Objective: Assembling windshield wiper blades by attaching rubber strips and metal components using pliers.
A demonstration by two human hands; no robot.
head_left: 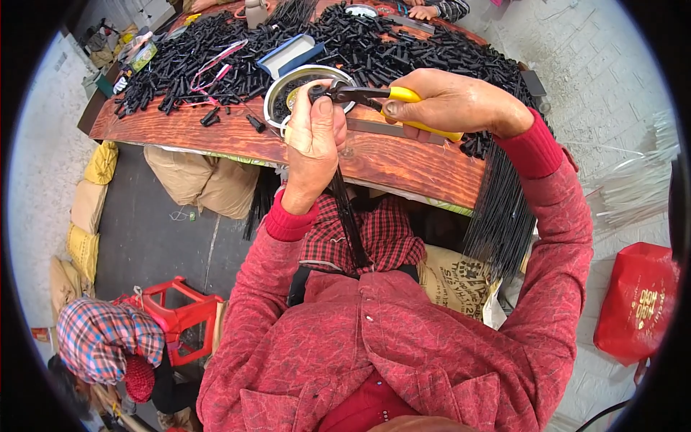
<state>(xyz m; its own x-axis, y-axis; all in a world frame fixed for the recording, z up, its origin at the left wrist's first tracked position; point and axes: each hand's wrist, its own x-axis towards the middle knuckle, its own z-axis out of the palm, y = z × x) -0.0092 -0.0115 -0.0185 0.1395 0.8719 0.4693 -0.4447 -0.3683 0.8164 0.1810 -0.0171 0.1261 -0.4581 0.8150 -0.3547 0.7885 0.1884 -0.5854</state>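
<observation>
My right hand (461, 104) is closed round the yellow grips of a pair of pliers (404, 94), their black jaws pointing left. At the jaws, my left hand (313, 144) pinches a small black piece (317, 92) between thumb and fingers. The exact bite of the jaws on it is too small to tell. A dark bundle of long black strands (348, 223) hangs below my left hand down to my lap. Just behind the hands stands a round metal bowl (269, 108) with small things inside, partly hidden by my left hand.
Heaps of short black tubular parts (425, 61) cover the far side of the wooden table (381, 165). A blue-and-white open case (291, 56) lies among them. Long black strands (497, 209) hang off the right edge. Another person's hand (423, 12) rests at the far side. A red stool (180, 309) stands left.
</observation>
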